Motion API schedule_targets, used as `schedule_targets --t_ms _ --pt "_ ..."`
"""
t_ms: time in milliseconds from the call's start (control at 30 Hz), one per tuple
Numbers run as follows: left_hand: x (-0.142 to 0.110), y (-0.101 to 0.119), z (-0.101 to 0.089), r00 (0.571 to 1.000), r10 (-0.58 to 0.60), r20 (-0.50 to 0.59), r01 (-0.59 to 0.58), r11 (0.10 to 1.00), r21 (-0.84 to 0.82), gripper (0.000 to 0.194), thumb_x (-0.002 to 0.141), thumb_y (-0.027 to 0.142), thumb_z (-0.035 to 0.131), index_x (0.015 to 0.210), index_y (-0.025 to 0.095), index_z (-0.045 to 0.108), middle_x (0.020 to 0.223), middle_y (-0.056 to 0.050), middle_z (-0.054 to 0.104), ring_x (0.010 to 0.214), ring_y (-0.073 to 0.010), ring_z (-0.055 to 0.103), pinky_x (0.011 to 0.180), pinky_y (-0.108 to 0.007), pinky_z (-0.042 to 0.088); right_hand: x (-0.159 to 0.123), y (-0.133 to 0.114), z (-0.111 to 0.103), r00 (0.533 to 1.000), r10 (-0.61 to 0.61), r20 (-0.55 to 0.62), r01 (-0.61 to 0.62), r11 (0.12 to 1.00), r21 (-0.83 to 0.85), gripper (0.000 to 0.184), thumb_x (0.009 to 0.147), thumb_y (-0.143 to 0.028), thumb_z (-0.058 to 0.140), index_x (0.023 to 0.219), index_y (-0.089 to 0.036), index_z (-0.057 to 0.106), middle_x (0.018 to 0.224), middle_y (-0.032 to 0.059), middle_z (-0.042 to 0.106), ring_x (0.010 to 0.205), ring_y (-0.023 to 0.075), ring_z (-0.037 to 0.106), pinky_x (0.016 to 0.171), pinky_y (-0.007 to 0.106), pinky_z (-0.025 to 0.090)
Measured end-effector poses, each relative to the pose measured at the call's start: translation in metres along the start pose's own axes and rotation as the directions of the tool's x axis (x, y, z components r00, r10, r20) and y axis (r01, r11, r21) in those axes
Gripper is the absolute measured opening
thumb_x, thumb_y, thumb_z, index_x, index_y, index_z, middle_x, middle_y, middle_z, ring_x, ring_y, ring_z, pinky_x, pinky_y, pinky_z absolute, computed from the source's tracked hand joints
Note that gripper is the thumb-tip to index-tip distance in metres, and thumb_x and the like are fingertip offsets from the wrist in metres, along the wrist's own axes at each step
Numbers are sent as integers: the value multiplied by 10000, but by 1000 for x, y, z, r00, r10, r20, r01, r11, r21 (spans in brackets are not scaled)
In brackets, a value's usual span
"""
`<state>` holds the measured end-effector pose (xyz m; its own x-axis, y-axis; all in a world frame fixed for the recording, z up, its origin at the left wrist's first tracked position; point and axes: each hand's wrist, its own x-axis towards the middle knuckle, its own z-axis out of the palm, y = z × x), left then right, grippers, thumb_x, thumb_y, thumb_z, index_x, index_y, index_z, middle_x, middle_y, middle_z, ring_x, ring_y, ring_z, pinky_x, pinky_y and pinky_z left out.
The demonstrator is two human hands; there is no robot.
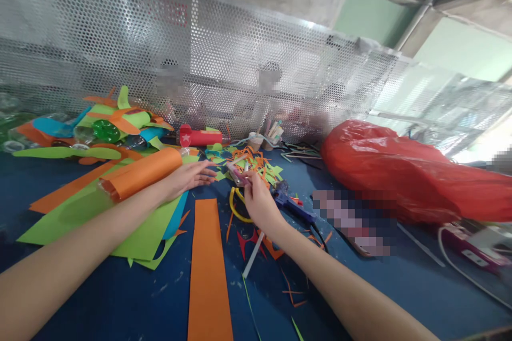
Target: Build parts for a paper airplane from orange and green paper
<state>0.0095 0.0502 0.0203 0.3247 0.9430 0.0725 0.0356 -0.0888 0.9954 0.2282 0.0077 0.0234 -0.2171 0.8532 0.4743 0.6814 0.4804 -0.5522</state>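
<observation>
My left hand (191, 177) is open, its fingers stretched out to the right above the table. Beside its wrist lies a plastic bottle wrapped in orange paper (146, 170), on top of green paper sheets (140, 240). My right hand (260, 200) is closed on a slim purple and clear thing (239, 176); its exact kind is too small to tell. Just left of that hand shows a yellow looped handle (233, 205), partly hidden by it. A white stick (253, 257) lies below the hand. In front of me is a long orange paper strip (208, 272).
A blue glue gun (294, 205) lies right of my right hand, near a phone (352, 224). Paper scraps (260, 162) pile up ahead. Paper-trimmed bottles (116, 122) stand left, a red bottle (202, 137) behind. A red plastic bag (392, 170) and a power strip (472, 250) are right.
</observation>
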Motion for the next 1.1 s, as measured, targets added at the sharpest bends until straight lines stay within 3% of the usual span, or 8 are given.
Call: schedule_targets --t_ms 200,400,533,700,800,867,967,1100 --pt "1 -7 -2 1000 23 -6 -22 999 42 379 900 407 501 1148 136 596 985 -126 705 893 -181 670 871 -369 510 9 25 -8 999 33 8 -29 953 -301 350 841 -145 459 1169 -126 580 1108 190 568 1070 308 519 952 481 388" --pt "4 -5 -2 996 92 -3 -88 963 253 473 871 514 446 1029 115 646 1003 -150 706 893 -206 671 805 -355 518 -5 -4 -18 988 56 143 11 903 -430 330 803 -361 630 1031 -124 591 1012 166 595 955 308 572 828 404 452" --pt "0 13 -2 994 97 53 -110 844 525 448 774 567 543 854 157 705 818 -96 724 767 -221 659 699 -313 488 -12 -16 -20 942 186 280 -13 852 -523 257 835 -317 603 1005 -127 572 948 171 630 853 313 633 709 374 461" --pt "-26 37 3 995 0 100 -78 621 780 499 484 616 743 739 188 731 765 -89 694 676 -251 619 615 -307 435 -13 -12 -18 947 193 258 -26 843 -537 188 857 -178 534 1038 -128 541 982 185 635 875 299 642 688 344 444" --pt "-46 42 12 988 -68 136 -92 447 890 639 456 618 742 900 159 728 989 -159 658 922 -354 598 732 -364 454 -12 -10 -19 968 159 194 -72 916 -394 154 848 -169 521 1000 -147 529 938 140 631 821 250 625 663 321 425" --pt "-56 43 19 981 -101 168 -127 321 938 649 524 599 711 992 149 700 1069 -168 617 1038 -371 547 811 -390 446 -11 -11 -21 961 221 169 -210 975 -76 136 812 -173 558 945 -177 527 799 53 612 702 186 582 606 282 400" --pt "-64 45 27 975 -129 180 -139 276 951 625 597 533 686 1085 144 646 1079 -148 592 1048 -338 536 852 -389 439 -8 -16 -24 886 360 292 -449 824 346 167 778 -261 616 909 -187 542 611 -41 520 520 112 466 503 236 356" --pt "-67 51 31 969 -176 174 -118 291 949 574 625 470 679 1101 156 607 1081 -125 581 1019 -305 545 842 -367 443 -8 -25 -26 790 347 505 -603 583 544 320 619 -350 779 791 -151 597 584 -53 502 485 61 434 488 205 375"
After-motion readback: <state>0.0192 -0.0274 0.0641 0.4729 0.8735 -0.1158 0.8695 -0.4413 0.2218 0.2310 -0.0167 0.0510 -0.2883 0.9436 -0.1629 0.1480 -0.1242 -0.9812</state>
